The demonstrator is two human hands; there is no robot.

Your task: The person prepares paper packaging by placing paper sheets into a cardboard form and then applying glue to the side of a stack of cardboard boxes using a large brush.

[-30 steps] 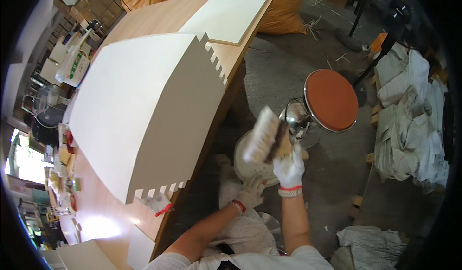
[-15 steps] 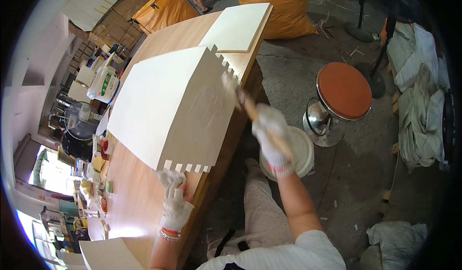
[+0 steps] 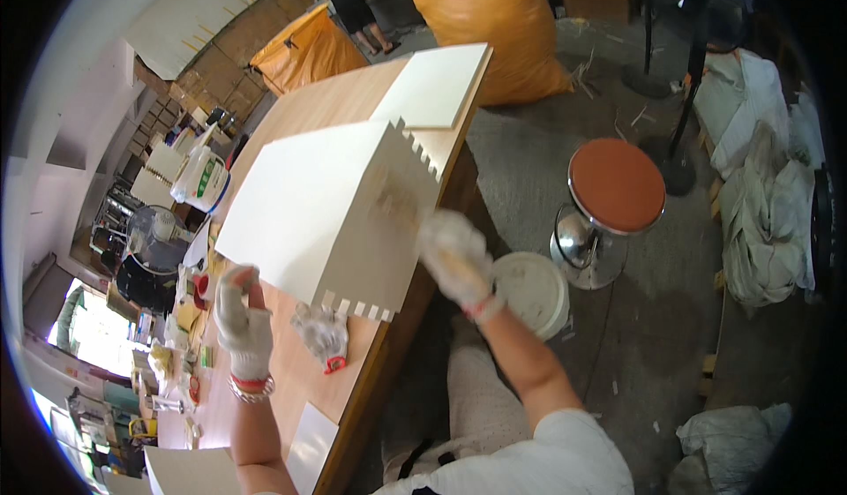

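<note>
In the head view, the white block with toothed ends (image 3: 335, 208) rests on the counter (image 3: 289, 373), and its greyish side face stands near the counter's right-hand edge, which runs slanting toward the person. Beyond this edge, the white pail (image 3: 532, 294) stands just beside the counter, and the round stool (image 3: 618, 183) a little farther; grey floor (image 3: 520, 168) gives room between counter and stool. The two hands are well apart. The right hand (image 3: 455, 257), blurred, is closed around the brush (image 3: 399, 198), which is at the side face; exact contact I cannot tell. The left hand (image 3: 243, 317) is raised over the counter, fingers half bent, with nothing seen in it. Half a second ago, this left hand was at the loose glove (image 3: 321, 336) by the block's near corner; now the glove lies uncovered, and the brush has moved from the far toothed edge onto the side face.
</note>
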